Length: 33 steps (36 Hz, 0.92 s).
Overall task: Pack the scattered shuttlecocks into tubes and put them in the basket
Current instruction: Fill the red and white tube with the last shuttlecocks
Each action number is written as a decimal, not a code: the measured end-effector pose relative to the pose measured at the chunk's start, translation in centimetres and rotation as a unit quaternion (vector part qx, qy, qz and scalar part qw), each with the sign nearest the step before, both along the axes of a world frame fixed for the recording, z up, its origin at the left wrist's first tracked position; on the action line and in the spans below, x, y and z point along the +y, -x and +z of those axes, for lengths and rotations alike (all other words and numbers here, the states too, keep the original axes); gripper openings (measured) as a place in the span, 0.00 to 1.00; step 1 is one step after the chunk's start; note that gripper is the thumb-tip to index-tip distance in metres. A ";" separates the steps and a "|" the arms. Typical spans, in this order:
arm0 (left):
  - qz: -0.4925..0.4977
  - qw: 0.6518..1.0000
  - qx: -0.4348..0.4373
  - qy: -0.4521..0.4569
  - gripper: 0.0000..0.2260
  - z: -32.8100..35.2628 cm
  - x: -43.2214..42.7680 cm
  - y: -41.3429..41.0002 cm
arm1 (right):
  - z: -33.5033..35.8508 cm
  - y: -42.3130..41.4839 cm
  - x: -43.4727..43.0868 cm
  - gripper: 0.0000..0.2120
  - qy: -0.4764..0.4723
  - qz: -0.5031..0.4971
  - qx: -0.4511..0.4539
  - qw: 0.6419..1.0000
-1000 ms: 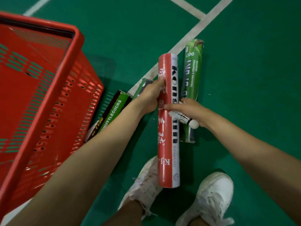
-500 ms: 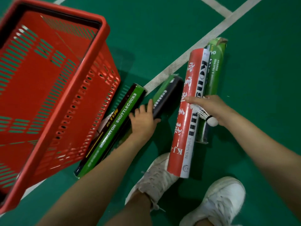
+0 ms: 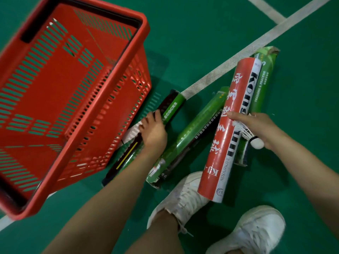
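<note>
Left hand (image 3: 153,132) curls round the black tube (image 3: 170,107) on the floor (image 3: 201,33), just beside the basket (image 3: 145,24). Right hand (image 3: 256,125) holds the red tube (image 3: 225,143) and 1 shuttlecock (image 3: 256,143) together. 1 green tube (image 3: 187,138) lies between the hands.

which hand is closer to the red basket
Left. The left hand grips the black-and-green tube right beside the red basket; the right hand holds the red tube farther off.

Glossy printed tubes (image 3: 229,129) — perforated plastic basket (image 3: 102,114), matt floor (image 3: 201,30).
</note>
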<state>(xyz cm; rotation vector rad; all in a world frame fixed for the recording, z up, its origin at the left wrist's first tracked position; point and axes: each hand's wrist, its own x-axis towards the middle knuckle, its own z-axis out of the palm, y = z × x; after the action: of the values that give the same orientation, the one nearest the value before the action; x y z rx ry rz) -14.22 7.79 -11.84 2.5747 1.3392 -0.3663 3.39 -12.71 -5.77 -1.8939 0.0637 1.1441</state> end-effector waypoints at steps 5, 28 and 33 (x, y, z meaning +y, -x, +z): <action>-0.022 0.974 -0.207 0.093 0.22 -0.1 -1.2 -4.6 | -0.1 0.1 0.1 0.17 0.007 -0.004 -0.002 1.000; -0.064 0.859 -0.198 0.468 0.35 6.9 -7.9 -8.8 | 0.7 -0.1 0.6 0.23 -0.092 -0.149 0.042 0.984; -0.105 0.846 -0.155 0.499 0.44 7.1 -7.0 -9.7 | 1.0 -0.2 -0.4 0.21 -0.122 -0.125 0.079 0.982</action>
<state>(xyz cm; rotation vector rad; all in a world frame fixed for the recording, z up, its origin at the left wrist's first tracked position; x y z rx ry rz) -4.48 0.83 -4.75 1.7576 0.4999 -0.4864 3.59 -13.10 -4.79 -1.5305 0.2326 1.0745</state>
